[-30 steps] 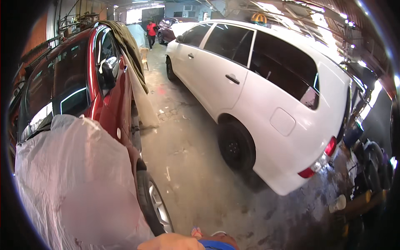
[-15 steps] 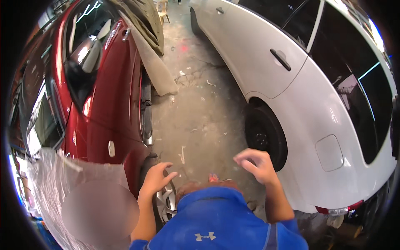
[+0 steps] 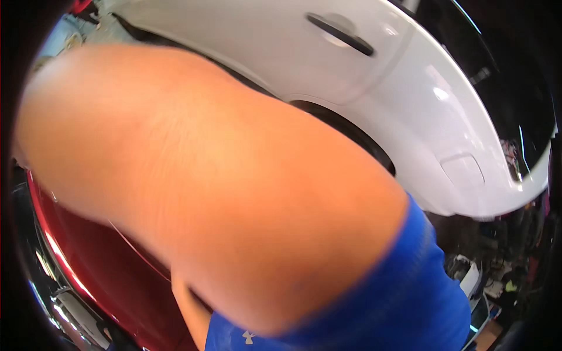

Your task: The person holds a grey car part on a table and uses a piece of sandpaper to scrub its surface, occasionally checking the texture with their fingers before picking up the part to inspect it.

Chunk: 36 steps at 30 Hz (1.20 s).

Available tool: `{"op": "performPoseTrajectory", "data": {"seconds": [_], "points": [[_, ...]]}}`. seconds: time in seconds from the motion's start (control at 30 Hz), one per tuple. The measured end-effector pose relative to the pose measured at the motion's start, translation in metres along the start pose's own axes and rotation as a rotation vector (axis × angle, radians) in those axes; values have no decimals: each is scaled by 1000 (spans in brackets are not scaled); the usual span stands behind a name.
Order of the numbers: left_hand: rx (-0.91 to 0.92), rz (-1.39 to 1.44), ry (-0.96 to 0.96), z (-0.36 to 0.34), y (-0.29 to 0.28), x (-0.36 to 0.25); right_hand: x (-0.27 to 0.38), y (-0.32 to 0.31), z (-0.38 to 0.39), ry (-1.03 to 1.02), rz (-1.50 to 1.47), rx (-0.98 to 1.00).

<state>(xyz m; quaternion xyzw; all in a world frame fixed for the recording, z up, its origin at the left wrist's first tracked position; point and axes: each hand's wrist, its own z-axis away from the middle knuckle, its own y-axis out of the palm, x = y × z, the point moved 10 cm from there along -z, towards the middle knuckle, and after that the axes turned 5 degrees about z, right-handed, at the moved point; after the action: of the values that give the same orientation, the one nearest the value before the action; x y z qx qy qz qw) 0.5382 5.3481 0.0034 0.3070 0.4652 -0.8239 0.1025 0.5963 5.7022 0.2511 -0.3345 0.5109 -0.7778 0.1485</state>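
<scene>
My right arm stretches across most of the head view, very close and blurred by motion, out of a blue sleeve and up to the left. Its hand is not visible. Low in the picture, part of my left arm shows beside my shirt, and the left hand cannot be seen. Behind my right arm stands a white car with a dark door handle. A red car lies below my arm on the left. No held object is visible.
On the right, past the white car's rear, several mixed items lie in a cluttered heap. The white car's wheel arch is partly covered by my arm. A fuel flap sits on its side.
My right arm has swung up and across to the left, close in front of the view. Both hands have left the picture. The view has turned, bringing the white car further left.
</scene>
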Motion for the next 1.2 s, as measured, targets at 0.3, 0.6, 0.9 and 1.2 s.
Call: {"op": "performPoseTrajectory", "data": {"seconds": [0.3, 0.6, 0.9, 1.2], "points": [[-96, -172, 172, -233, -171, -44, -225, -77, -97, 194, 106, 5], [-108, 62, -198, -411, -256, 62, -499, -292, -153, 407, -241, -390], [-241, 301, -510, -442, -253, 171, -623, 63, -201, 189, -890, -213], [-238, -106, -96, -766, -458, 190, -765, 453, -26, 1239, -495, 85]]}}
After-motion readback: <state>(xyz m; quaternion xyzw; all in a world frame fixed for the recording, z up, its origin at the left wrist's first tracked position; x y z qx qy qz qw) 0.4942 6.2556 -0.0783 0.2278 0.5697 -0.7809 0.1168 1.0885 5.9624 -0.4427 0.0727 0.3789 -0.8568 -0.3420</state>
